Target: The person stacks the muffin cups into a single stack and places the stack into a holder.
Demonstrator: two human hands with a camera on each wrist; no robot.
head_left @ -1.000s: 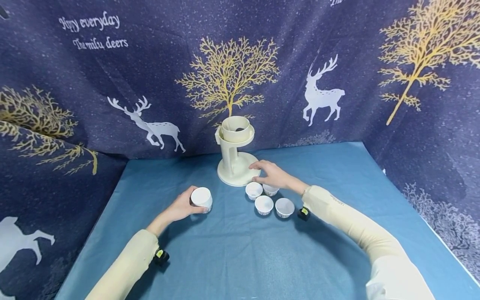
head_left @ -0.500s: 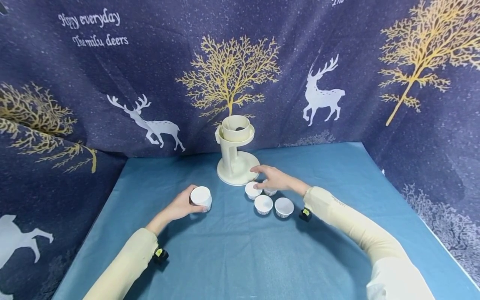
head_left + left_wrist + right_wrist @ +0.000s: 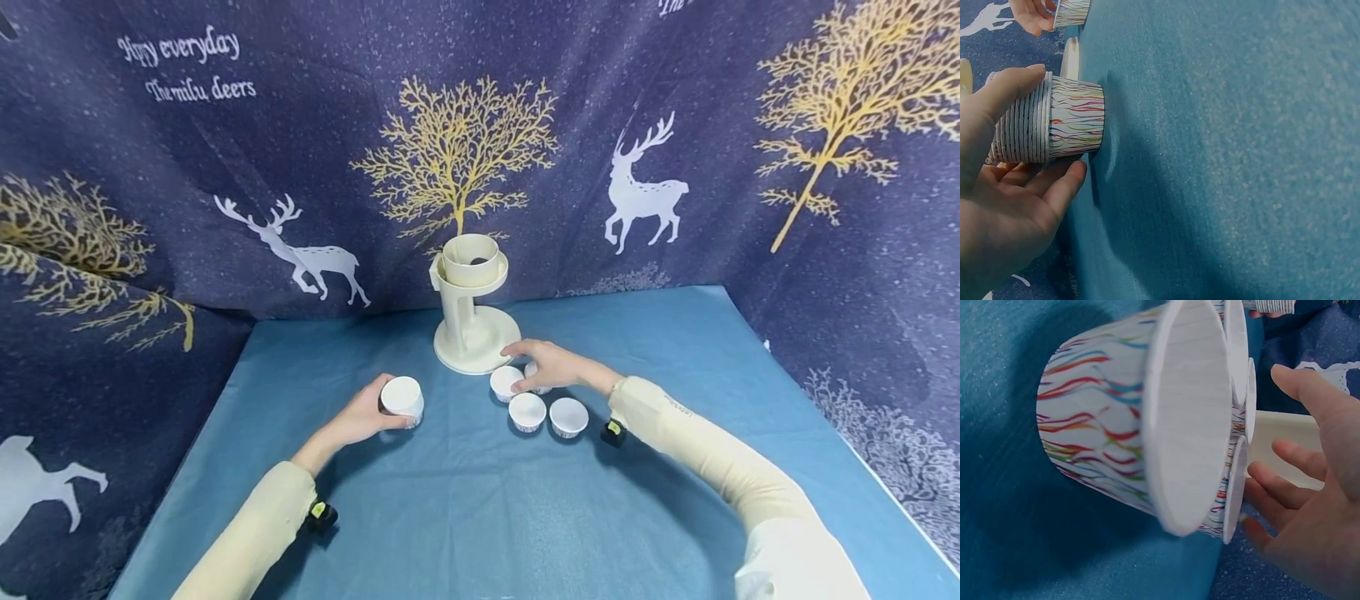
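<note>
Left hand point(image 3: 363, 412) grips paper-cup stack point(image 3: 403, 397); right hand point(image 3: 557, 366) loosely spread at single cups point(image 3: 527, 413), contact unclear.

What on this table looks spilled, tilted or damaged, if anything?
Nothing stands out. The four single cups stand upright with no plain damage, the cup stack in the left hand is evenly nested, and the cream stand is upright; no spill shows. The right hand partly hides the rear cup, so I cannot fully check it.
</note>
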